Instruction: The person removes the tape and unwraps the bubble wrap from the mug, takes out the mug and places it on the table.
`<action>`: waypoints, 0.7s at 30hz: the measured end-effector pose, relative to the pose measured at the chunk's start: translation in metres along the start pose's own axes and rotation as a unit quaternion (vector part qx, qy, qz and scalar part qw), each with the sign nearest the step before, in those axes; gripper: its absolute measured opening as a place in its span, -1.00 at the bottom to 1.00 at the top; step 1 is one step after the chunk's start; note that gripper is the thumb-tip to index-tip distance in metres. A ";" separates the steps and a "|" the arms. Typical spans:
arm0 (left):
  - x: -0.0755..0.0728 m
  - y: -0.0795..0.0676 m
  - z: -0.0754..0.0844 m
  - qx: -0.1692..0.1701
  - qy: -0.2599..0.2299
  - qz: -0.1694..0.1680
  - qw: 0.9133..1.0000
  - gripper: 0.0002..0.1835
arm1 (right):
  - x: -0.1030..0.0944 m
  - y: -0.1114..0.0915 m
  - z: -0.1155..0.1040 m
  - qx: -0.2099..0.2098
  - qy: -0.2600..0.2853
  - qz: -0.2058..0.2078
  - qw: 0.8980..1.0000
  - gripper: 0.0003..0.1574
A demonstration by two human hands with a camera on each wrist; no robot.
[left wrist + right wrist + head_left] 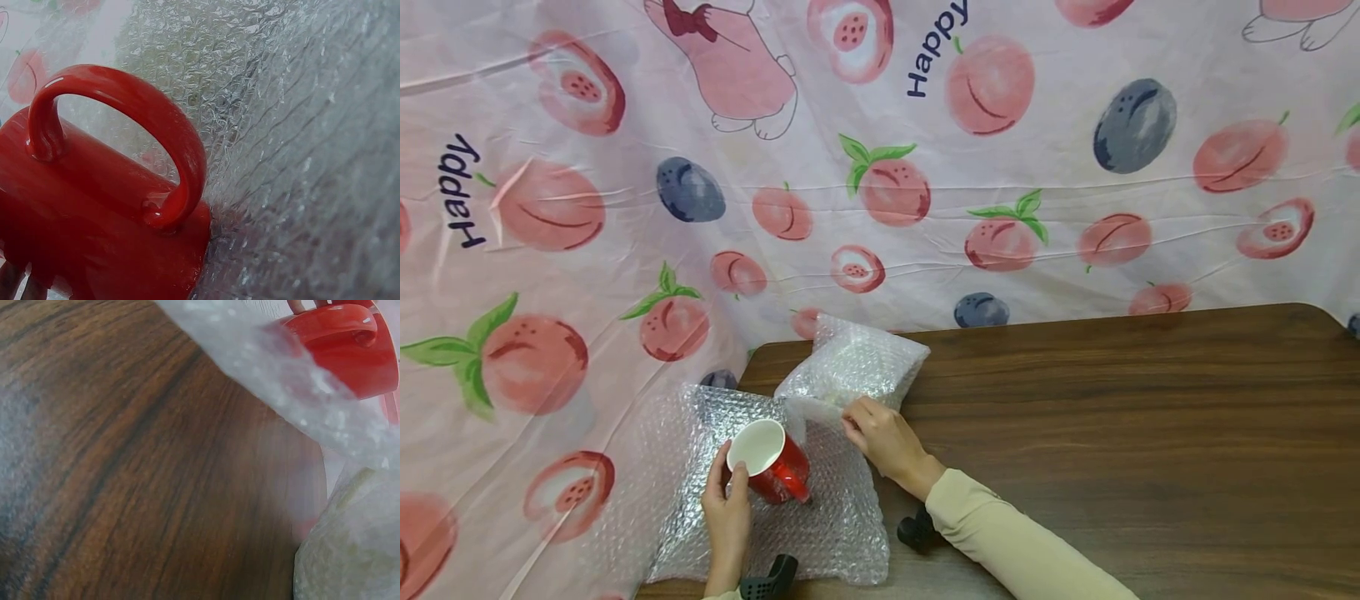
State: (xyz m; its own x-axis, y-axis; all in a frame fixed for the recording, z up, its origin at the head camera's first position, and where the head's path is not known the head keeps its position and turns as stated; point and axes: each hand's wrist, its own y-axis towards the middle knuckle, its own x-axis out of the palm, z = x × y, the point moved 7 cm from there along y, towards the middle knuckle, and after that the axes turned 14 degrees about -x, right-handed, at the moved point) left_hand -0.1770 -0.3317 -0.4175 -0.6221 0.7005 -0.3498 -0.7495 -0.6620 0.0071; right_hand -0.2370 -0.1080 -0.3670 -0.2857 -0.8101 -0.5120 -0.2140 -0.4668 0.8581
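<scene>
A red mug (790,467) with a white inside stands tilted on a sheet of bubble wrap (838,525) at the table's left end. My left hand (728,512) grips it by the side near its rim, thumb and fingers around the body. The mug's handle (119,94) faces away from that hand. With curled fingers, my right hand (883,437) pinches the far edge of the bubble wrap; a lifted strip (275,381) of it crosses the right wrist view. Just beyond lies a bundle (868,362) covered in bubble wrap.
The dark wooden table (1120,433) stretches to the right. A pink fruit-printed cloth (917,275) hangs behind it and along the left. Black wrist devices, one near each hand (767,579), sit close over the wrap and table.
</scene>
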 end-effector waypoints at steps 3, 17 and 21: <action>0.000 -0.001 0.000 0.004 -0.006 0.000 1.000 -0.56 | -0.001 0.000 -0.001 -0.001 0.004 -0.001 1.000 -0.87; 0.001 0.000 -0.001 0.017 -0.018 0.003 1.000 -0.55 | -0.011 0.001 0.000 0.008 0.046 0.004 0.999 -0.96; 0.003 0.001 -0.004 0.009 -0.030 0.003 1.000 -0.55 | -0.013 0.001 0.001 0.013 0.048 0.013 0.999 -0.94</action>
State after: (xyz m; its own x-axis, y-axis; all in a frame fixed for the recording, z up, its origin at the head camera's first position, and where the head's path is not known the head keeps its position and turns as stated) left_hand -0.1788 -0.3316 -0.4217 -0.6389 0.7110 -0.2938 -0.7490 -0.6620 0.0267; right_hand -0.2341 -0.0978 -0.3595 -0.1997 -0.8525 -0.4830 -0.2320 -0.4378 0.8686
